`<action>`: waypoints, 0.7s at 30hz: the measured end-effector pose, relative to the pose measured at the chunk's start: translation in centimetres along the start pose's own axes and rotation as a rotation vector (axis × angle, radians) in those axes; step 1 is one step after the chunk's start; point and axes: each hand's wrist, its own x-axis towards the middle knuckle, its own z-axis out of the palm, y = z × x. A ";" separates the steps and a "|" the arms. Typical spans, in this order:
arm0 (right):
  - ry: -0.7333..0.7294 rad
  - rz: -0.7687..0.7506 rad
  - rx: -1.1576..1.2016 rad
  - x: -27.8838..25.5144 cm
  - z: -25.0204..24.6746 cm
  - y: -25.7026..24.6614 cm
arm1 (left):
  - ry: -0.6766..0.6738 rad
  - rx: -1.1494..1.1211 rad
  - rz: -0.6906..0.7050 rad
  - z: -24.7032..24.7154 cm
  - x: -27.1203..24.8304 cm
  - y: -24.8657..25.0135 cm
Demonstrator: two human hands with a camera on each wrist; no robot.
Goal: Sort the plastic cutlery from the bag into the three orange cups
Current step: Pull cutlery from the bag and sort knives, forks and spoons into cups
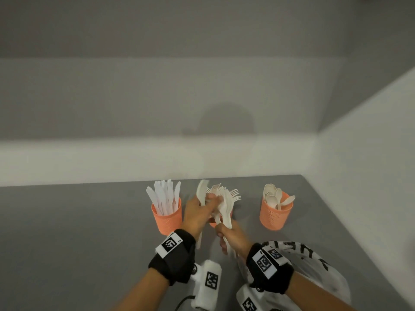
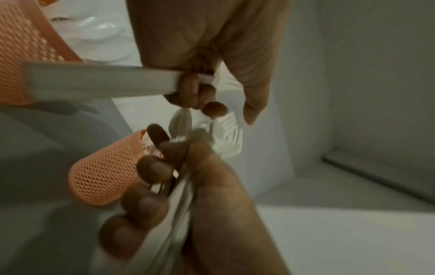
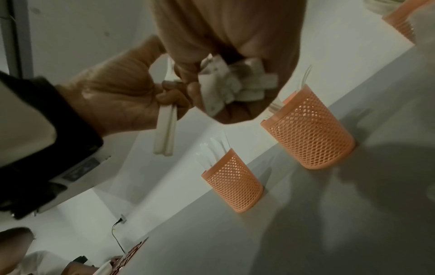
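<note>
Three orange mesh cups stand in a row on the grey table. The left cup (image 1: 167, 217) holds knives, the right cup (image 1: 275, 213) holds spoons, and the middle cup (image 3: 310, 135) holds a few forks and is mostly hidden behind my hands in the head view. My right hand (image 1: 231, 237) grips a bunch of white forks (image 1: 230, 196) by the handles, tines up, above the middle cup. My left hand (image 1: 196, 214) holds two white cutlery pieces (image 3: 164, 128) and touches the fork bunch. The bag (image 1: 314, 263) lies under my right forearm.
A white wall runs close behind the cups and another closes the right side. The table's right edge (image 1: 350, 232) passes beside the spoon cup. Bare grey table (image 1: 78, 232) stretches to the left of the knife cup.
</note>
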 end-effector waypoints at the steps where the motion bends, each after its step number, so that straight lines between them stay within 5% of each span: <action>1: -0.017 -0.005 -0.013 -0.2 0.1 -0.1 | -0.033 0.029 -0.019 0.6 -0.1 -0.3; 8: -0.050 -0.073 -0.105 -0.9 -0.6 -0.1 | -0.028 0.061 -0.038 2.2 -0.2 -1.7; 15: 0.024 -0.138 -0.011 -0.7 -0.9 -0.1 | 0.131 -0.078 0.040 1.8 -0.7 -1.1; 21: 0.101 -0.101 -0.189 0.0 -1.1 1.3 | 0.194 -0.192 -0.079 0.0 0.1 0.1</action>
